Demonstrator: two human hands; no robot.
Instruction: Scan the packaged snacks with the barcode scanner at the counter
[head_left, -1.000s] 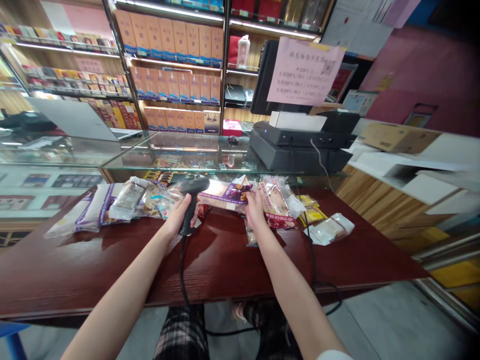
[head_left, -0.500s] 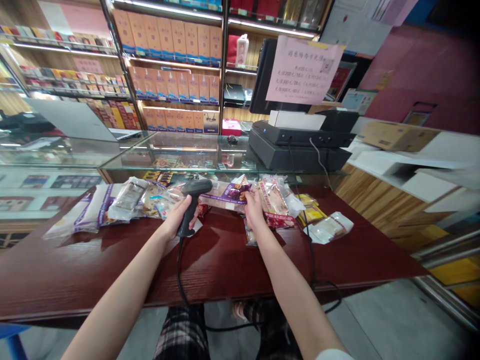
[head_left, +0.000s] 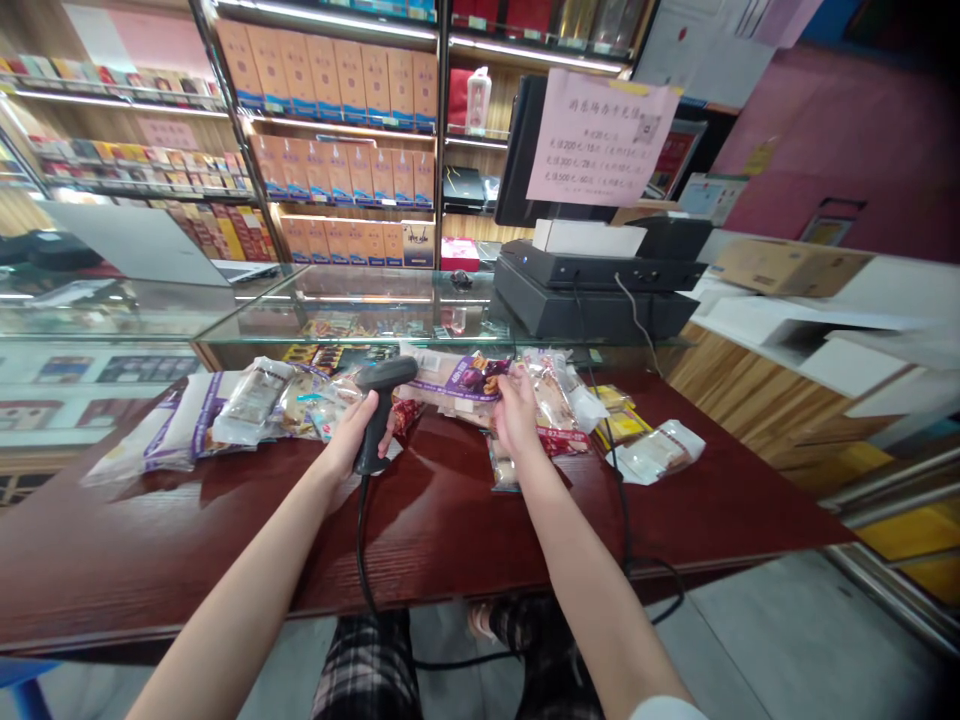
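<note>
My left hand (head_left: pixel 354 436) grips a black corded handheld barcode scanner (head_left: pixel 377 408), its head pointing up and to the right. My right hand (head_left: pixel 517 418) holds a clear food packet with a purple label (head_left: pixel 459 384) by its right end, just right of the scanner head. Several other wrapped food packets (head_left: pixel 255 405) lie left of my hands. More packets (head_left: pixel 551 392) lie beneath and right of my right hand. The scanner's black cable (head_left: pixel 363 540) hangs down past the counter's front edge.
The packets rest on a dark red wood counter (head_left: pixel 187 510) in front of a glass display case (head_left: pixel 352 310). A black till with a printer (head_left: pixel 592 290) and a pink notice stands behind it. A laptop (head_left: pixel 127 240) is at back left, with stocked shelves behind, and a cardboard box (head_left: pixel 787 268) at right.
My right hand has raised the purple-labelled packet slightly and moved it a little to the right. The scanner stays in my left hand, and the whole view has shifted slightly.
</note>
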